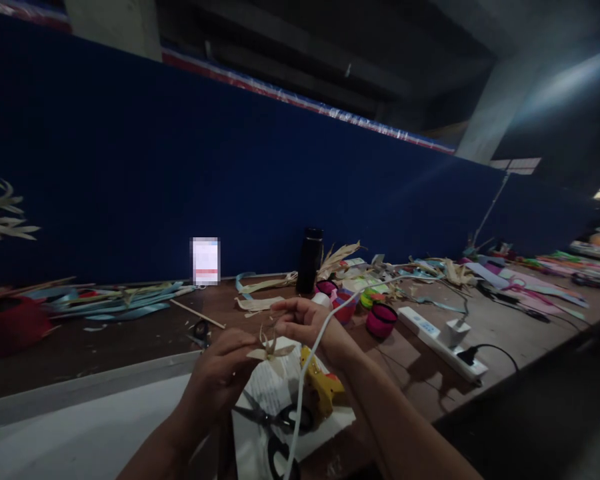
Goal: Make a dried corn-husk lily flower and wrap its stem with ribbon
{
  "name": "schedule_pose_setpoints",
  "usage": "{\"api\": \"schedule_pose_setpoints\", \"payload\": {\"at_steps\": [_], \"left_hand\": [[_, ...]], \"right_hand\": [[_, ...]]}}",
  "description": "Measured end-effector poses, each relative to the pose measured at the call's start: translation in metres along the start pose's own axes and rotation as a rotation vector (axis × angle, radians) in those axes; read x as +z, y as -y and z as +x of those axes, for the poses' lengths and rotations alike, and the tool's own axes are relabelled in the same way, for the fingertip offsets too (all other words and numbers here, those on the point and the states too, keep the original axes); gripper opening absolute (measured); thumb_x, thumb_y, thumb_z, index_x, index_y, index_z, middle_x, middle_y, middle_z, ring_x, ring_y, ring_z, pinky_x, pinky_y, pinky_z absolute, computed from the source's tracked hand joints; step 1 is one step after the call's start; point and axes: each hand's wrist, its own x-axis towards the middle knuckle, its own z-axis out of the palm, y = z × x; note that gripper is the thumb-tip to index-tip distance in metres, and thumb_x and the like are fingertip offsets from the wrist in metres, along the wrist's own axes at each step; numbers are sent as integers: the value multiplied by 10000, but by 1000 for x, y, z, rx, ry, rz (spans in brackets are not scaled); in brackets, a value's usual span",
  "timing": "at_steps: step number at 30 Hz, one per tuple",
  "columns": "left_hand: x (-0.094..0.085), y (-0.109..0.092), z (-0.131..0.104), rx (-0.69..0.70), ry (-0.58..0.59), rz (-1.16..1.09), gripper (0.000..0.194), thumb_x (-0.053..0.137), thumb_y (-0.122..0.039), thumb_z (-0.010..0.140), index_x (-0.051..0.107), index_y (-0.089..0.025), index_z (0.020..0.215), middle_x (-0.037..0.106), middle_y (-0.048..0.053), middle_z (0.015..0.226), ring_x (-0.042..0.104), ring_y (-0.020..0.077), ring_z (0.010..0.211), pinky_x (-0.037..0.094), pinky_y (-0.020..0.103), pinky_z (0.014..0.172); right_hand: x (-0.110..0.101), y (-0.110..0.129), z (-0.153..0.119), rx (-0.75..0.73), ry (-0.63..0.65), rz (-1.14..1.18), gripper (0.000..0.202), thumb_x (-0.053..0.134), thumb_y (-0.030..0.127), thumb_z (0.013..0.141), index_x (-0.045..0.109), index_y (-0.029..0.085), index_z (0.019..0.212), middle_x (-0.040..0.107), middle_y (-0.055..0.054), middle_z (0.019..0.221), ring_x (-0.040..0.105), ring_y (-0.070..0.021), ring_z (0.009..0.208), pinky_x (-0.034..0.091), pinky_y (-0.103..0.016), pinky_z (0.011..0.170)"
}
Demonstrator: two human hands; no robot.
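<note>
My left hand (225, 367) is closed, its fingertips pinching a small flower shape of pale dried husk strips (270, 352) with thin curled strips standing up. Just above and to the right, my right hand (307, 327) has its thumb and fingers drawn together; whatever lies between them is too small to make out. Beneath the hands are white printed paper (275, 385) and a pair of scissors (267, 419) with black handles. A yellow glue gun (323, 387) lies under my right wrist. A white cord (304, 373) runs in front of that wrist.
A black bottle (310, 261) stands against the blue partition (130, 167). Small fabric pots, one pink (381, 320), sit beside a white power strip (443, 343) with plugs. Ribbons and strips (125, 300) lie leftward, near a wooden stick (197, 313) and a lit, blurred screen (206, 260).
</note>
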Motion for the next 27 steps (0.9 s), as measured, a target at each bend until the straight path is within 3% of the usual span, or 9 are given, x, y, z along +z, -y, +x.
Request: {"api": "schedule_pose_setpoints", "payload": {"at_steps": [7, 16, 27], "left_hand": [[-1, -1, 1, -75, -75, -26, 130, 549, -116, 789, 646, -199, 766, 652, 54, 837, 596, 164, 803, 481, 271, 698], [-1, 1, -1, 8, -150, 61, 186, 564, -64, 765, 622, -220, 847, 657, 34, 836, 608, 151, 808, 489, 266, 704], [-9, -2, -11, 199, -215, 378, 239, 557, -130, 771, 635, -222, 977, 697, 48, 878, 618, 184, 828, 498, 309, 744]], "right_hand": [[3, 2, -5, -33, -13, -10, 341, 750, 222, 622, 644, 157, 940, 630, 6, 746, 555, -84, 640, 399, -206, 596], [4, 1, -22, -47, -107, 26, 314, 653, 367, 746, 604, 174, 990, 640, -27, 847, 508, -58, 574, 398, -193, 565], [15, -38, -43, -1, -277, 108, 271, 655, 327, 737, 575, 160, 935, 632, -13, 753, 486, -54, 482, 380, -183, 458]]}}
